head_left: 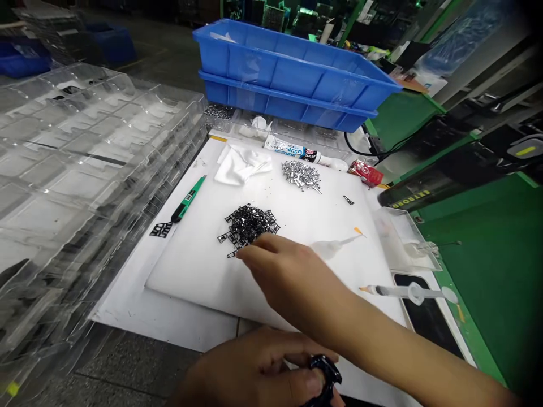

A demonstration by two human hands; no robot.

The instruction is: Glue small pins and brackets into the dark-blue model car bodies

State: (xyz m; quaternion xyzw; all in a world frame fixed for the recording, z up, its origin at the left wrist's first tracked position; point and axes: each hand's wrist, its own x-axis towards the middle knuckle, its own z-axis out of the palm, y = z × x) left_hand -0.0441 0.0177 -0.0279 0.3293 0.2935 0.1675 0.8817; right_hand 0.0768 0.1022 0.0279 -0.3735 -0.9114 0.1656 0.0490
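My left hand [258, 370], low in the picture, is closed around a glossy dark part [324, 376] with a rounded, curved shape; my fingers hide some of it. My right hand [280, 265] reaches over the white foam board [203, 282]. Its thumb and fingers are pinched together at a small black frame-shaped piece [231, 255], at the near edge of a heap of similar black pieces [250, 223]. The fingers cover part of that heap. To the right of this hand lies a translucent dropper bottle [328, 247] with an orange tip.
A green utility knife [189, 199] lies left, above a black cut-out piece [161, 229]. Behind are a white cloth [241, 164], small silver parts [301, 174], a glue tube [292, 148] and blue bins [292, 73]. A syringe [409, 292] lies right; clear trays [85, 141] stand left.
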